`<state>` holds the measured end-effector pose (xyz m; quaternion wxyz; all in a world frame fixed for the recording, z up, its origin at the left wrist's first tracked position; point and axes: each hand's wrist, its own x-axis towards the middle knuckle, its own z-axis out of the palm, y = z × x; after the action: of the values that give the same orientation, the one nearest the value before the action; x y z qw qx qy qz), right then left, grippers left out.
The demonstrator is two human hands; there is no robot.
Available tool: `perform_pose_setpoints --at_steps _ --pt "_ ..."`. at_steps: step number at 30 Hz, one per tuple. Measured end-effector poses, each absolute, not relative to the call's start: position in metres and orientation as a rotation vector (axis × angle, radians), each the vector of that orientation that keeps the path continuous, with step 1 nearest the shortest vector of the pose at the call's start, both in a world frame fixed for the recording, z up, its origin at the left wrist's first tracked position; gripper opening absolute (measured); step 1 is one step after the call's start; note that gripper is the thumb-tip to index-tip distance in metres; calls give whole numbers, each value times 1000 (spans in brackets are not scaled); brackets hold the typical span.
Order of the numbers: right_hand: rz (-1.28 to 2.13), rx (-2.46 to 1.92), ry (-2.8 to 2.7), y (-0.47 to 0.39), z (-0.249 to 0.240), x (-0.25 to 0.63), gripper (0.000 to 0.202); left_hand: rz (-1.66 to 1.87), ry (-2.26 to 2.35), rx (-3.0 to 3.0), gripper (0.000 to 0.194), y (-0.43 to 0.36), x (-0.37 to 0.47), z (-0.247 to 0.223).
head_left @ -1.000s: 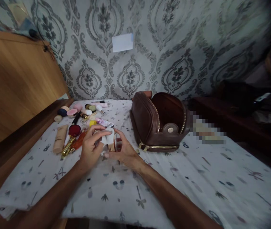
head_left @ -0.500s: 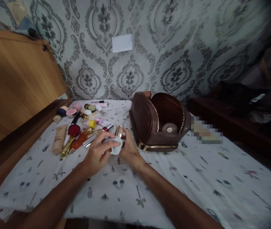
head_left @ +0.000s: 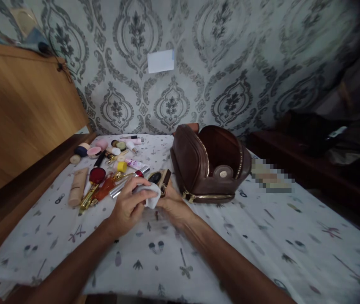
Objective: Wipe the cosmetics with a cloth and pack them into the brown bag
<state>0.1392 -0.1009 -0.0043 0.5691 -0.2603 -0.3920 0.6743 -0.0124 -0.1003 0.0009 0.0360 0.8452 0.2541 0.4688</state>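
My left hand (head_left: 126, 209) pinches a folded white wipe (head_left: 151, 198) between thumb and fingers. Just to the right, my right hand (head_left: 175, 206) is closed around a small gold-edged cosmetic case (head_left: 165, 179) with a black oval on its face. The wipe sits against or very near the case's lower left side; my fingers hide the exact contact. Beyond my left hand lies a silver and red tube (head_left: 142, 171). A brown leather makeup bag (head_left: 192, 156) stands unzipped to the right of my right hand, its dark inside showing.
Loose cosmetics spread over the left of the patterned sheet (head_left: 154, 270): a beige tube (head_left: 78, 185), a dark red round compact (head_left: 97, 175), a yellow cap (head_left: 121, 166) and several more. A wooden panel (head_left: 24, 105) borders the left. A papered wall (head_left: 173, 101) rises behind.
The case in my right hand has turned, so its face with the black oval now shows instead of a shiny gold side. My left hand still holds the wipe beside it.
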Motion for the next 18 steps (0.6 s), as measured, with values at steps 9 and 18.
perform_pose_setpoints --at_steps 9,18 --pt "1877 -308 -699 -103 0 147 28 1545 784 2702 44 -99 -14 3" --pt "1852 -409 -544 -92 -4 148 15 1513 723 2949 27 -98 -9 0"
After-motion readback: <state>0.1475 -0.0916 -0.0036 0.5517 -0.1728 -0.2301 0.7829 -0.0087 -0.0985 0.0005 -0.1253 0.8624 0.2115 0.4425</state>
